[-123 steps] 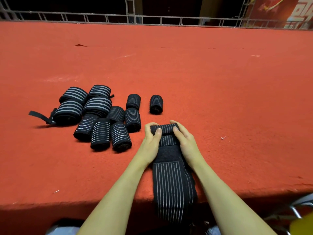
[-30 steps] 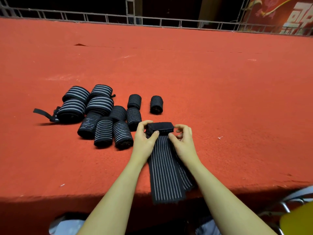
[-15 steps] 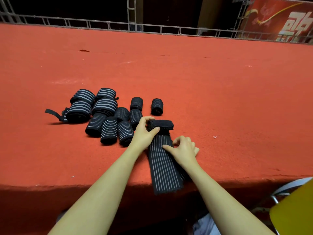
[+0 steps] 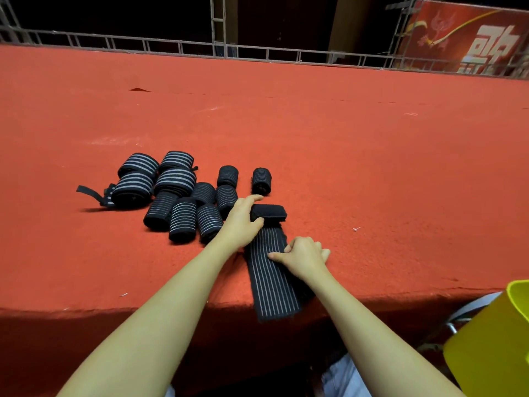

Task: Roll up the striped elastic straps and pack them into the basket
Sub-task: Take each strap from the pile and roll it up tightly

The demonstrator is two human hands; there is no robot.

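Note:
A black striped elastic strap (image 4: 270, 276) lies flat on the red carpeted platform (image 4: 372, 173), its near end hanging over the front edge. Its far end is rolled into a small black roll (image 4: 270, 212). My left hand (image 4: 243, 222) grips the left side of that roll with thumb and fingers. My right hand (image 4: 303, 255) rests on the strap's right edge, fingers curled, thumb lying on the stripes. Several finished rolls (image 4: 177, 193) sit in a cluster to the left. A yellow basket (image 4: 492, 348) shows at the bottom right, below the platform.
A loose black strap tail (image 4: 88, 193) sticks out left of the roll cluster. A metal railing (image 4: 257, 54) runs along the platform's far edge, with a red banner (image 4: 469, 38) behind at right. A metal chair frame (image 4: 463, 310) stands beside the basket.
My right hand left the roll and dropped back onto the strap's flat part. My left hand stays on the roll. Most of the roll seen four seconds ago has come undone.

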